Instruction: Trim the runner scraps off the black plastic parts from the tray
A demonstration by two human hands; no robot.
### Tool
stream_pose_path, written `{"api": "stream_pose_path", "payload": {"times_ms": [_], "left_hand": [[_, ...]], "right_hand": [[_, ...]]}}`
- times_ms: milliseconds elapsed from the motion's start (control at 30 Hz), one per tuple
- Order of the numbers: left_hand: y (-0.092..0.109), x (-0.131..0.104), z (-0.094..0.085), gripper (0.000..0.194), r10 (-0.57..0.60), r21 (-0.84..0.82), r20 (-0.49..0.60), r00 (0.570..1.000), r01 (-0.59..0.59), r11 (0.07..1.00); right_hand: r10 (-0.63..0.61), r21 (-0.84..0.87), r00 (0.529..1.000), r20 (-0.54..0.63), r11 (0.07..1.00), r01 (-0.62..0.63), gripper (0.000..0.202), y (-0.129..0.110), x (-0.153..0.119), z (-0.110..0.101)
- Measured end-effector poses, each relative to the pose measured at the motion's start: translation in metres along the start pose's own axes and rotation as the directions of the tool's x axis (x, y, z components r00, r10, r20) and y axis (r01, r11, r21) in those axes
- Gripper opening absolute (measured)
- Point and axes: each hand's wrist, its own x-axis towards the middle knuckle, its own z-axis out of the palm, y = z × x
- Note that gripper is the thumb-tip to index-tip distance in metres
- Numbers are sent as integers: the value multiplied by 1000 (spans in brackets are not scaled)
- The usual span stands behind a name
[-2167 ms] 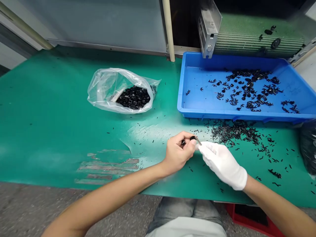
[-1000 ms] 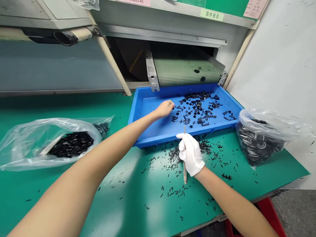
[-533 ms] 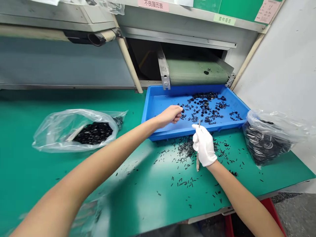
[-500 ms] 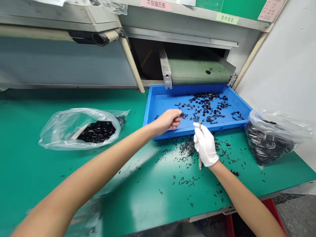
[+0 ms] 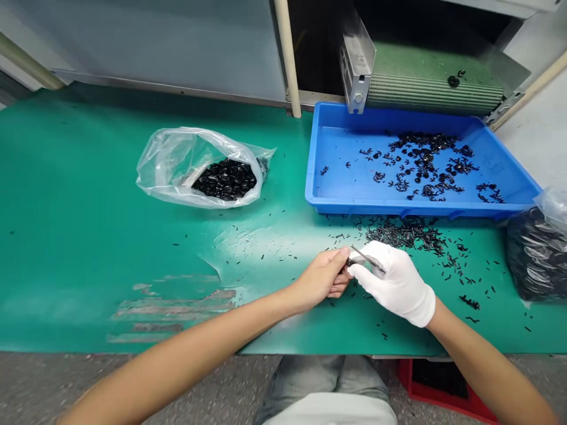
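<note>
My bare left hand (image 5: 322, 278) pinches a small black plastic part (image 5: 349, 262), mostly hidden by the fingers. My right hand (image 5: 396, 284), in a white glove, is closed around a slim blade-like tool (image 5: 368, 260). Both hands meet above the green bench, the tool's tip close to the part; whether it touches I cannot tell. Short black scraps (image 5: 405, 235) lie heaped just beyond the gloved hand. Behind them a blue tray (image 5: 354, 206) holds loose round black pieces and branched bits.
An open clear bag (image 5: 162, 189) of black pieces stands left on the green bench (image 5: 66, 236). Another filled bag (image 5: 534, 254) is at the right edge. A conveyor belt (image 5: 425, 77) ends over the tray. Below the bench sits a red crate (image 5: 436, 396).
My left hand has come back from over the tray with the black part, toward my right hand. The tool has turned from upright to slanting, and the view has tilted downward.
</note>
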Motion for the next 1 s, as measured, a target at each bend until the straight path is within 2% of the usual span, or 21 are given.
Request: {"api": "stream_pose_path", "payload": {"times_ms": [133, 267, 367, 433, 533, 600, 667, 767, 867, 1000], "left_hand": [[0, -2, -2, 52, 30, 45, -27, 999, -29, 999], [2, -3, 3, 49, 44, 5, -73, 996, -44, 999], [2, -3, 6, 47, 39, -8, -95, 995, -40, 999], [1, -3, 5, 47, 53, 35, -83, 995, -50, 998], [-1, -4, -1, 49, 138, 162, -41, 990, -130, 978], [-1, -4, -4, 49, 196, 251, -19, 980, -185, 950], [1, -4, -6, 48, 209, 290, 3, 978, -201, 936], [4, -5, -5, 50, 164, 199, 42, 986, -169, 965], [4, -7, -2, 48, 111, 75, 65, 992, -116, 990], [5, -9, -2, 44, 65, 18, 115, 991, -67, 998]], "right_hand": [[70, 74, 997, 31, 995, -72, 12, -1, 1, 1], [28, 12, 998, -49, 1000, -27, 11, -4, -1, 7], [34, 26, 997, -68, 999, -33, 8, -4, -3, 11], [88, 83, 995, -50, 993, -83, 6, -4, -3, 11], [205, 205, 979, 4, 958, -202, 13, -3, -2, 7], [230, 231, 973, 17, 946, -227, 19, -2, -1, 4], [171, 184, 985, 3, 968, -169, 21, -1, -1, 1], [46, 93, 998, -35, 995, -42, 12, -1, -1, 1], [25, 69, 996, -91, 997, -18, 12, -1, 0, 3], [8, 54, 993, -119, 999, -1, 7, -4, 2, 4]]}}
